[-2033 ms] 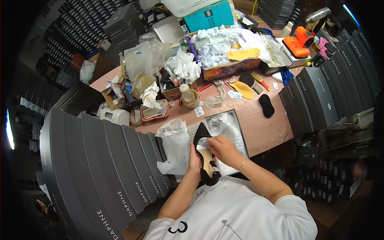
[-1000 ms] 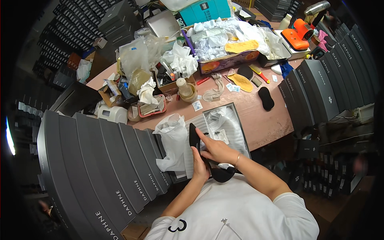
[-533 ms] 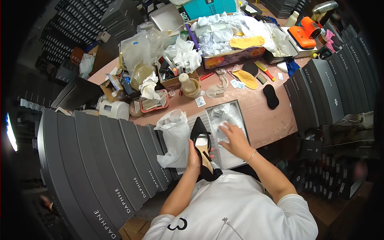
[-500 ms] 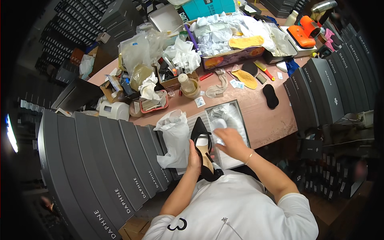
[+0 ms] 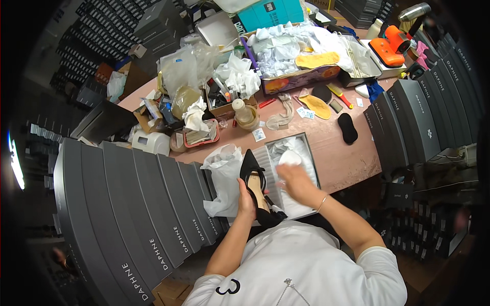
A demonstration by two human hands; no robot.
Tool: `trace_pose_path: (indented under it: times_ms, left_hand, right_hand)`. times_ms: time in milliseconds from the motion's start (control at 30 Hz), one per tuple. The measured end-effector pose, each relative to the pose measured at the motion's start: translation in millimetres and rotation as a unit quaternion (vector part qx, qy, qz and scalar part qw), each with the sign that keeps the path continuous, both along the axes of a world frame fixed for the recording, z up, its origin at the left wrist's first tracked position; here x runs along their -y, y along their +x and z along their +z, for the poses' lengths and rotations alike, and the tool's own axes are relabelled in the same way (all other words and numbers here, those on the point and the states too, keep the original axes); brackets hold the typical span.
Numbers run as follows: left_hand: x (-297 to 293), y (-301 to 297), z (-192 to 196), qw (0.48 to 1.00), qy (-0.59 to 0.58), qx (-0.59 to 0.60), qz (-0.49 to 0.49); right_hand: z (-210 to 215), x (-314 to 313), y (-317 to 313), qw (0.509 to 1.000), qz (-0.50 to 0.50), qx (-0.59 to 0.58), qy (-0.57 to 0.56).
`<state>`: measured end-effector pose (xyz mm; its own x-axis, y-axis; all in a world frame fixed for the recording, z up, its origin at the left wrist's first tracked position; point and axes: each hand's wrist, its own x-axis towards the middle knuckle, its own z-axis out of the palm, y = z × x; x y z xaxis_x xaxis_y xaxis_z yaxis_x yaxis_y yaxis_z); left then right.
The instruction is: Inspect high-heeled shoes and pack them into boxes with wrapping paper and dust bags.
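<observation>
A crowded pinkish-brown worktable fills the middle of a stockroom, with rows of dark grey shoe boxes leaning in a long fan along its left side and more standing at the right. At the near edge of the table, in front of the person in a white shirt, lies an open shoe box lined with white tissue paper. The left hand is closed around a black pointed high-heeled shoe, gripping it at the middle so that the toe points toward the far side; the shoe sits just left of the open box, over its near left corner. The right hand is open, fingers spread, resting flat on the tissue inside the box and holding nothing. A crumpled white bag lies just left of the shoe. Farther off, the table carries a heap of white paper, tan insoles and an orange tool at the far right.
</observation>
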<state>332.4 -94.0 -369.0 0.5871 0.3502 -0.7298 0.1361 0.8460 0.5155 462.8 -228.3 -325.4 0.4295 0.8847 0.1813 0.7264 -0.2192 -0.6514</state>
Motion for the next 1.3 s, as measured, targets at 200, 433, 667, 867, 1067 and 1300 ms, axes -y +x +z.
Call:
trace_pose_path:
  times_ms: [200, 433, 667, 867, 1067, 1300]
  left_hand:
    - [51.0, 7.1, 40.6, 0.997, 0.065, 0.034, 0.005]
    - [-8.1, 8.2, 17.3, 0.997, 0.024, 0.066, -0.010]
    - [-24.6, 6.4, -19.6, 0.999, 0.016, 0.036, -0.038]
    - [-14.0, 2.4, -16.8, 0.999, 0.031, 0.017, -0.015]
    - [-26.5, 4.0, -7.4, 0.998, 0.053, 0.012, -0.036]
    - [-27.4, -1.3, -2.8, 0.990, 0.108, 0.063, -0.060]
  right_hand:
    - [-52.5, -64.5, -38.2, 0.963, -0.009, -0.239, -0.120]
    - [-23.7, -52.8, -42.2, 0.974, 0.105, -0.132, -0.151]
    - [-47.4, -50.3, -68.3, 0.951, 0.086, -0.244, -0.170]
    - [-4.3, -26.5, -64.1, 0.963, 0.109, -0.238, -0.066]
    - [-65.8, -62.2, -78.9, 0.969, 0.027, -0.240, -0.051]
    - [-4.3, -17.2, -63.0, 0.935, 0.186, -0.299, -0.032]
